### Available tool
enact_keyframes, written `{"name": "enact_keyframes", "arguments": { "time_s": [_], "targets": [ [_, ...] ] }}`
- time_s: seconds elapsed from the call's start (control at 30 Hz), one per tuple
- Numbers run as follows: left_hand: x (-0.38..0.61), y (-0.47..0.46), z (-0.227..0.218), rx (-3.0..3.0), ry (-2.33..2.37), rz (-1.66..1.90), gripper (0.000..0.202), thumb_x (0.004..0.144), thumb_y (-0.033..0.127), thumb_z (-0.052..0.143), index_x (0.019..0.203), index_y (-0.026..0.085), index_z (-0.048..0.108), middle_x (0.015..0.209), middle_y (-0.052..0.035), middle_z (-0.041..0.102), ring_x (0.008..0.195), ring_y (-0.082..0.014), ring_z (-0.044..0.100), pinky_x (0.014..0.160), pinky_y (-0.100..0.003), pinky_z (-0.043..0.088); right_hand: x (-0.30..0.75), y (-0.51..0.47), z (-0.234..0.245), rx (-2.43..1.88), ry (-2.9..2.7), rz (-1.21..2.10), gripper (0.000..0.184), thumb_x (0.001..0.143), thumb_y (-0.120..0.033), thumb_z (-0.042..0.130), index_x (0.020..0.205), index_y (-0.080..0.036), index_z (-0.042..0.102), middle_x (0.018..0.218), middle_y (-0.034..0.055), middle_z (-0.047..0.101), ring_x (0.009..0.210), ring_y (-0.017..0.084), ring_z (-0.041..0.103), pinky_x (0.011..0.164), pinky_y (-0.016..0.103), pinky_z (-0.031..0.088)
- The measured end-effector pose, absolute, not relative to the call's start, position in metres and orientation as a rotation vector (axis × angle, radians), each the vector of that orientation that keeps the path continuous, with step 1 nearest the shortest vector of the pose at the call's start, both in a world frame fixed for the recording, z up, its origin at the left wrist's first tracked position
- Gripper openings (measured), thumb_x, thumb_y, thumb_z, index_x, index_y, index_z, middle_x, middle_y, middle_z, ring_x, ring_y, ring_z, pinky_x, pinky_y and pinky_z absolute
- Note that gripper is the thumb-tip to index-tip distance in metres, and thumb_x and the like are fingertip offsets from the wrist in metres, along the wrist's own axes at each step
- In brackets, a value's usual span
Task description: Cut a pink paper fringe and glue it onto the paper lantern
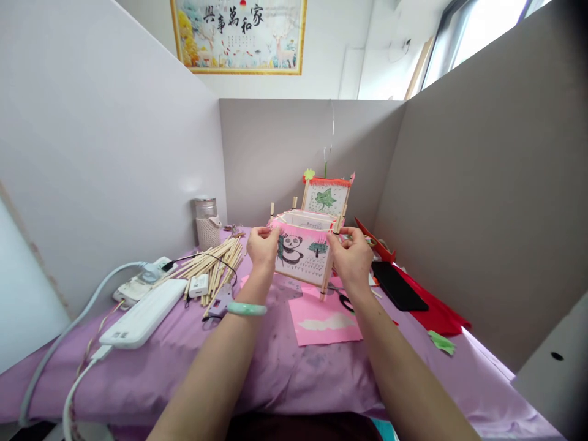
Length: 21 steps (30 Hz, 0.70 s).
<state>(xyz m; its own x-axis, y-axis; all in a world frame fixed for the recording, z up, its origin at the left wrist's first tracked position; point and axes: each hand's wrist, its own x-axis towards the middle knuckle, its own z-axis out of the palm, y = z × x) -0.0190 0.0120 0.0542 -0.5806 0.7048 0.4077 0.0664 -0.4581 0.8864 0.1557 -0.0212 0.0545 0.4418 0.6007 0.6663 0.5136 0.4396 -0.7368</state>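
Note:
Between my two hands is a handmade paper lantern [301, 260] with a stick frame, its near panel drawn with a panda and a tree. A pink fringed paper strip [303, 231] runs along that panel's top edge. My left hand [263, 246] pinches the upper left corner of the lantern, fingers closed. At the upper right corner, by the wooden post, my right hand [351, 254] is closed on the strip and frame. Behind it stands a second lantern [326, 197] with a green leaf drawing and red fringe. Pink paper [321, 327] with a pale patch lies below.
Left are a bundle of wooden sticks [215, 266], a jar in a knitted sleeve [208, 226], a white power bank [142, 313] and a power strip [138, 288]. Right lie a black phone [399, 286], red paper [441, 306], a green scrap [441, 342] and scissors [345, 301]. Grey partitions [312, 141] enclose the table.

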Motion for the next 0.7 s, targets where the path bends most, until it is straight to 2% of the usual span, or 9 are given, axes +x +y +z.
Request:
{"name": "enact_keyframes", "arguments": {
  "time_s": [0.13, 0.33, 0.57, 0.7],
  "targets": [
    [-0.031, 0.019, 0.056, 1.213, 1.468, 2.196, 0.034, 0.062, 0.034, 0.072, 0.086, 0.017, 0.054, 0.075, 0.0004, 0.057, 0.070, -0.0143, 0.057, 0.068, -0.028, 0.047, 0.155, -0.021, 0.054, -1.185, -1.191, 0.097, 0.028, 0.074, -0.045, 0.063, 0.089, -0.021, 0.060, 0.049, -0.0074, 0.049, 0.049, 0.016, 0.051, 0.055, 0.026, 0.036],
    [-0.038, 0.020, 0.057, 1.316, 1.459, 2.121, 0.039, 0.061, 0.032, 0.073, 0.092, 0.017, 0.055, 0.082, -0.0014, 0.059, 0.077, -0.0157, 0.058, 0.074, -0.030, 0.047, 0.154, -0.020, 0.052, -1.186, -1.206, 0.087, 0.027, 0.076, -0.045, 0.061, 0.091, -0.022, 0.059, 0.050, -0.0069, 0.051, 0.050, 0.016, 0.052, 0.055, 0.026, 0.035],
    [-0.043, 0.027, 0.065, 1.287, 1.383, 2.084, 0.034, 0.063, 0.035, 0.072, 0.088, 0.015, 0.059, 0.088, -0.0060, 0.063, 0.083, -0.0182, 0.060, 0.075, -0.032, 0.048, 0.155, -0.020, 0.051, -1.183, -1.197, 0.082, 0.032, 0.074, -0.047, 0.061, 0.091, -0.020, 0.060, 0.052, -0.0054, 0.053, 0.053, 0.017, 0.053, 0.056, 0.027, 0.037],
    [-0.043, 0.028, 0.073, 1.276, 1.183, 1.984, 0.027, 0.064, 0.031, 0.070, 0.082, 0.014, 0.061, 0.084, -0.0069, 0.065, 0.077, -0.0169, 0.060, 0.069, -0.029, 0.047, 0.155, -0.021, 0.052, -1.177, -1.199, 0.092, 0.030, 0.074, -0.046, 0.061, 0.090, -0.021, 0.060, 0.051, -0.0062, 0.052, 0.052, 0.017, 0.052, 0.056, 0.026, 0.036]
  ]
}}
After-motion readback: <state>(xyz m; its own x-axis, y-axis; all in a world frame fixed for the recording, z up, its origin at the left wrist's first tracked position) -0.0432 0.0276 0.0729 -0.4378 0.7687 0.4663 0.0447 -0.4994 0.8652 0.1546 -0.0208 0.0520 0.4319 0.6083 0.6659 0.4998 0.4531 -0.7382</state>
